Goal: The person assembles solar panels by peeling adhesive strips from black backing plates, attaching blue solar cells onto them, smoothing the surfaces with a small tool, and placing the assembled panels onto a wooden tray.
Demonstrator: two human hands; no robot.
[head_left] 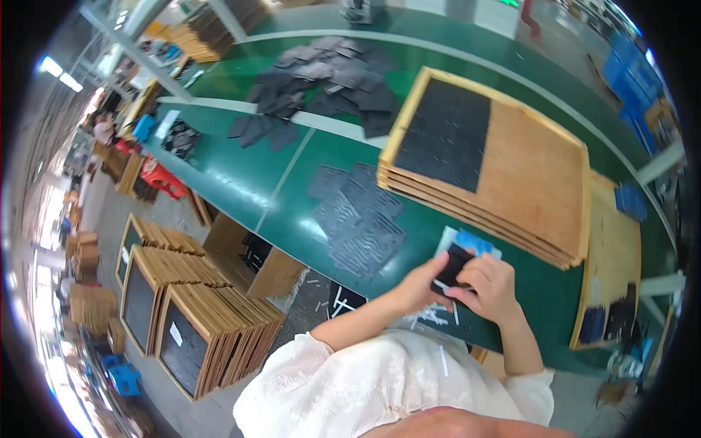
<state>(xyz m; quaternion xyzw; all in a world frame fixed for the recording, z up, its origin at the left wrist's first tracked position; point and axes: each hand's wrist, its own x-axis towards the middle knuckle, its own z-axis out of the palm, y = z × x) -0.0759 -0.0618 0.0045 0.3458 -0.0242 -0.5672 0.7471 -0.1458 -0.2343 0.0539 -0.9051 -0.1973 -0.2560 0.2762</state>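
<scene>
My left hand [423, 282] and my right hand [488, 286] meet near the front edge of the green table [292, 191]. Between them they hold a small black piece [454, 264], fingers closed on its two sides. A thin white strip shows at its lower left edge. Just behind the hands lies a light blue and white item [476, 242]. White strips [432, 314] are scattered below the hands at the table edge. Left of the hands lies a loose pile of dark grey patterned pieces [358, 217].
A stack of wooden trays [537, 171], the top one partly covered with black pieces, stands behind the hands. Another dark pile [328, 77] lies farther back. Wooden frames [219, 332] and an open cardboard box [274, 274] stand at lower left. Another board [610, 255] is at right.
</scene>
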